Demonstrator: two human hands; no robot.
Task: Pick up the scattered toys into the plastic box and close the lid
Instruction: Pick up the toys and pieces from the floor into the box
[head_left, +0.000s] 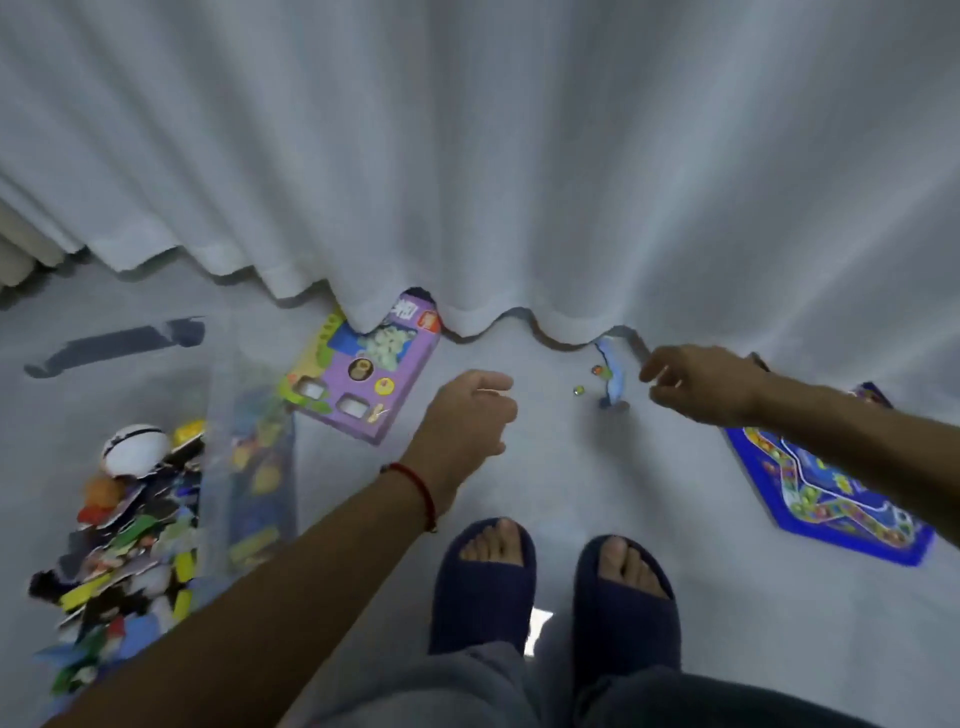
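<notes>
A clear plastic box (218, 467) at the lower left holds several colourful toys, among them a white ball (134, 448). A purple game box (363, 376) lies on the floor, half under the curtain. Two small marbles (578, 390) and a light blue toy piece (613, 376) lie near the curtain hem. A blue game board (826, 499) lies flat at the right. My left hand (467, 415) hovers over the floor with loosely curled fingers and holds nothing. My right hand (698, 382) reaches toward the blue piece, fingers loosely curled, apart from it.
A white curtain (467, 182) hangs down to the floor across the back and covers parts of the toys. My feet in dark blue slippers (483, 582) stand on the pale floor. A dark flat object (119, 343) lies at the far left.
</notes>
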